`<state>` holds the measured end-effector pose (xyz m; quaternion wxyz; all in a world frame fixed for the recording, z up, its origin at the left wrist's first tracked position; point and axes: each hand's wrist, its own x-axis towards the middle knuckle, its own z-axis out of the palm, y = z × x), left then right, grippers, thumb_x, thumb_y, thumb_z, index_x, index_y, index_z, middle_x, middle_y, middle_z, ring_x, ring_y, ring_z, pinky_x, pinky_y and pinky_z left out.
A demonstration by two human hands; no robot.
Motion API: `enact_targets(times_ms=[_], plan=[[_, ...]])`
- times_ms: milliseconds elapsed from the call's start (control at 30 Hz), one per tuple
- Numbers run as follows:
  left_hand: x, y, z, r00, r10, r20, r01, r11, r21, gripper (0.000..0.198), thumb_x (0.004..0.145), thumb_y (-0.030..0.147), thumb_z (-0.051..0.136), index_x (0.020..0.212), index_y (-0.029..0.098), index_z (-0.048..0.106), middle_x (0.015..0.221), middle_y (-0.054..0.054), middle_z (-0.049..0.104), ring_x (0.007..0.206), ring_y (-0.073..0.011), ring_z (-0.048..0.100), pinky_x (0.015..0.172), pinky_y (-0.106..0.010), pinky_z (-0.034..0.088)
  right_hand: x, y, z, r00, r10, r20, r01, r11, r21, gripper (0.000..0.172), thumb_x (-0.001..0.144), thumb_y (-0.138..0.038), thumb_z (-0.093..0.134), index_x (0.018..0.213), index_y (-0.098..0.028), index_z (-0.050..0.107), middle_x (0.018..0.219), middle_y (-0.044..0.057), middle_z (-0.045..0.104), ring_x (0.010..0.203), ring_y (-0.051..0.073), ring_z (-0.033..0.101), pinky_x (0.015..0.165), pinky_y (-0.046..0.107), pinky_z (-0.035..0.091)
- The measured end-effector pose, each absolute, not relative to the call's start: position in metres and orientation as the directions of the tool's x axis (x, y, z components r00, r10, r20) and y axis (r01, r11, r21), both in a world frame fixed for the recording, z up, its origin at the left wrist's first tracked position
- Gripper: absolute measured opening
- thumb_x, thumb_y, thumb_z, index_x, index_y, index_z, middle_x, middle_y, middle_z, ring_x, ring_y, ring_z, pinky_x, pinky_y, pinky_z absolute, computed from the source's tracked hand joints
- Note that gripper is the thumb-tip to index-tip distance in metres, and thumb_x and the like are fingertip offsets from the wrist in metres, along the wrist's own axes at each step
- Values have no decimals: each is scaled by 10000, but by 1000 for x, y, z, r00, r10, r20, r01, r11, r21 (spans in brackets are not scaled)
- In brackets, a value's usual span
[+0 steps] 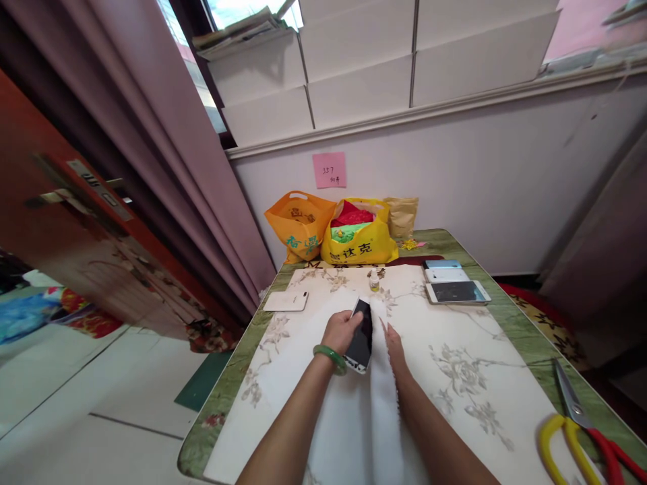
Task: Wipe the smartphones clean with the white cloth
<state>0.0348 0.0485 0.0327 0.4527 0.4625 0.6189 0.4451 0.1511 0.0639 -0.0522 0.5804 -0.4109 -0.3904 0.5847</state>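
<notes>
My left hand [340, 331], with a green bangle [331, 358] at the wrist, grips a smartphone [360, 340] with a dark screen and white edges. The phone is tilted, its thumb side over the screen. My right hand [395, 347] is closed on the edge of a white cloth [385, 411], right beside the phone. Part of the cloth hangs down between my forearms and lies under the phone. Just beyond the hands stands a small bottle [374, 281] with a white cap.
A white phone [286, 301] lies face down at left; several phones [457, 292] lie at right. Scissors [576, 411] with yellow and red handles rest near the right edge. An orange bag [300, 225] and a yellow bag [361, 249] stand at the back of the table [222, 411].
</notes>
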Motion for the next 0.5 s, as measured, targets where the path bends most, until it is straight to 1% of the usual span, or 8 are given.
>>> enact_targets(times_ms=[100, 167, 300, 400, 500], plan=[[45, 56, 26, -320, 942, -96, 99, 134, 986, 456, 632, 587, 671, 520, 185, 491, 475, 51, 430, 478, -95, 394, 470, -224, 299, 148, 55, -39, -14, 999, -41, -349, -43, -936, 518, 733, -633, 617, 980, -186, 698, 851, 53, 736, 828, 252, 666, 772, 356, 527], [50, 62, 24, -419, 906, -62, 61, 97, 993, 452, 659, 590, 639, 538, 189, 468, 504, 54, 430, 510, -94, 392, 492, -222, 314, 147, 48, -27, -36, 999, -20, -328, -30, -944, 484, 766, -592, 615, 1009, -181, 700, 917, 62, 735, 894, 257, 658, 829, 366, 513], [52, 72, 24, -583, 813, -8, 14, 19, 1000, 441, 727, 603, 542, 583, 199, 439, 545, 58, 428, 559, -98, 382, 538, -224, 348, 146, 37, -11, -122, 993, -6, -331, -46, -943, 475, 777, -535, 648, 1077, -169, 681, 1028, 77, 721, 971, 258, 645, 883, 368, 489], [49, 73, 27, -627, 778, 19, 14, -13, 1000, 426, 734, 588, 546, 591, 195, 461, 558, 52, 445, 578, -102, 382, 556, -226, 353, 146, 34, -10, -169, 985, -41, -358, -100, -928, 489, 765, -541, 664, 1077, -163, 673, 1012, 75, 724, 939, 253, 654, 838, 348, 503], [45, 63, 32, -533, 845, 46, 69, -11, 998, 390, 709, 553, 603, 602, 187, 523, 578, 37, 491, 594, -113, 409, 562, -228, 348, 145, 35, -14, -198, 975, -98, -408, -173, -897, 514, 748, -573, 668, 1057, -163, 667, 893, 55, 733, 811, 239, 668, 712, 320, 522]])
